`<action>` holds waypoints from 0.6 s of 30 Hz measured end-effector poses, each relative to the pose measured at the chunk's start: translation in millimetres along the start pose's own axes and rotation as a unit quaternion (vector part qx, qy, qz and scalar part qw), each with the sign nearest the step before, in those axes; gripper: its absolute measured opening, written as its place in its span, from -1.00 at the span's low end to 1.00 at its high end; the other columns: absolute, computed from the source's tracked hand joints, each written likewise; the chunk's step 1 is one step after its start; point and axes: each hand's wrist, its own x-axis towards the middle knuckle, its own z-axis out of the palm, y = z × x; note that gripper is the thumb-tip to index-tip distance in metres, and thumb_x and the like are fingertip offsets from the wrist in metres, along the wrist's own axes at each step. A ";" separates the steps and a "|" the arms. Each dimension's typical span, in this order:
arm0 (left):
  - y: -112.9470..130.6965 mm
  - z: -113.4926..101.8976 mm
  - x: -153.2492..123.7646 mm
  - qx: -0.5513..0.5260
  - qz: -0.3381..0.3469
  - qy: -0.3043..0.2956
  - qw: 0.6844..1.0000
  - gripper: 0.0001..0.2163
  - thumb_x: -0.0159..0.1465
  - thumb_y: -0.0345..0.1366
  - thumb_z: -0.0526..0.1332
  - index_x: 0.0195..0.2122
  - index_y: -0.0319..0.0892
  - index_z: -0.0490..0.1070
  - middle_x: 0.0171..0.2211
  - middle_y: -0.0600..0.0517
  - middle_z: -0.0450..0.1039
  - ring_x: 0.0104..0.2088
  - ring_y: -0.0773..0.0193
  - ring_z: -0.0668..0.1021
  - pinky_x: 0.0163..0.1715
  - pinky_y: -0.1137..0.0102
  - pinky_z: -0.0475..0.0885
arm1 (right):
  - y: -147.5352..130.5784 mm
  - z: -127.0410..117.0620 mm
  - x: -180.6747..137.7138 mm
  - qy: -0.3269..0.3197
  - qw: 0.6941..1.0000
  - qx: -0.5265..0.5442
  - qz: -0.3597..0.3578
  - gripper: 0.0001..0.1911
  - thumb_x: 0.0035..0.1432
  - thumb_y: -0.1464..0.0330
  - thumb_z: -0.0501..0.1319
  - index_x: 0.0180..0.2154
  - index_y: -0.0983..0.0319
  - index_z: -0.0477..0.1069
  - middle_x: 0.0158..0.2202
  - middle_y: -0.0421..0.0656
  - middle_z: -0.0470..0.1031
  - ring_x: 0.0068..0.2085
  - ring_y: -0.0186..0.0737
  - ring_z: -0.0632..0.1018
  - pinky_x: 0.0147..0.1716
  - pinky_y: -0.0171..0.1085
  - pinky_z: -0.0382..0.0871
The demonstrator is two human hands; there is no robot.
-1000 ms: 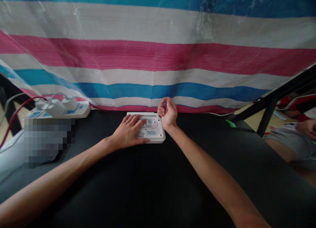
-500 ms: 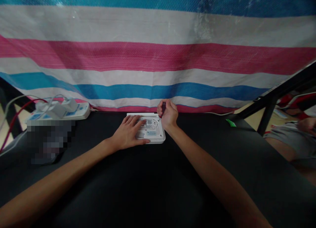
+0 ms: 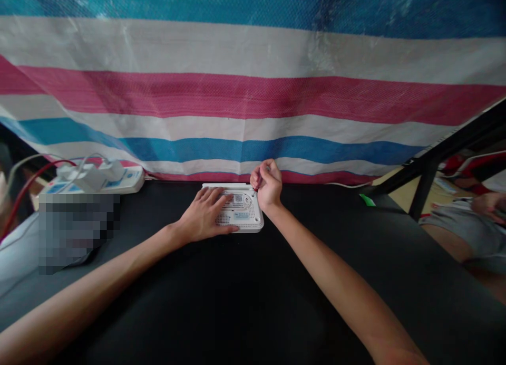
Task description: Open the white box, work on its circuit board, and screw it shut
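A white router (image 3: 245, 225) lies on the black table with its vented, labelled underside up. My left hand (image 3: 203, 213) rests flat across the router's left half, fingers spread and thumb along the near edge. At the router's far right corner, my right hand (image 3: 269, 184) is closed in a fist around a screwdriver (image 3: 256, 189). Only a sliver of its dark red handle shows; the fingers hide the rest, and its tip cannot be made out.
A white power strip (image 3: 128, 180) with plugs and cables stands at the back left, beside a blurred-out item (image 3: 75, 233). A striped sheet (image 3: 245, 96) hangs behind the table. A green scrap (image 3: 367, 200) lies to the right. Another person (image 3: 454, 222) sits beyond the right edge.
My right fist has turned slightly, so less of the screwdriver handle shows. My left hand and the router stay put; the view has tilted a little.
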 end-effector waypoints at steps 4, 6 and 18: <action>-1.0 1.2 -0.7 -0.005 0.002 0.004 1.000 -0.22 0.18 0.32 0.13 0.22 -0.19 0.27 0.20 -0.25 0.26 0.19 -0.17 0.35 0.23 -0.08 0.17 | -1.5 -0.5 1.2 0.002 1.000 0.003 0.009 -0.62 0.03 0.11 0.32 -0.48 0.15 0.18 -0.69 -0.38 0.20 -0.70 -0.45 0.17 -0.71 -0.41 -0.04; -1.4 1.2 -1.0 -0.005 0.005 0.005 1.000 -0.23 0.18 0.33 0.12 0.22 -0.19 0.27 0.19 -0.25 0.27 0.18 -0.15 0.35 0.22 -0.06 0.18 | -2.3 -0.2 2.3 0.003 1.000 0.006 0.012 -0.61 0.04 0.08 0.31 -0.51 0.16 0.20 -0.70 -0.36 0.19 -0.70 -0.45 0.16 -0.71 -0.40 -0.05; 0.5 -2.0 -0.9 0.007 0.006 -0.003 1.000 -0.20 0.18 0.33 0.12 0.23 -0.23 0.26 0.21 -0.28 0.25 0.19 -0.17 0.35 0.23 -0.05 0.17 | -8.6 5.6 -1.4 -0.002 1.000 0.018 0.023 -0.58 0.02 0.07 0.32 -0.43 0.14 0.14 -0.69 -0.43 0.05 -0.69 -0.47 0.05 -0.69 -0.41 -0.17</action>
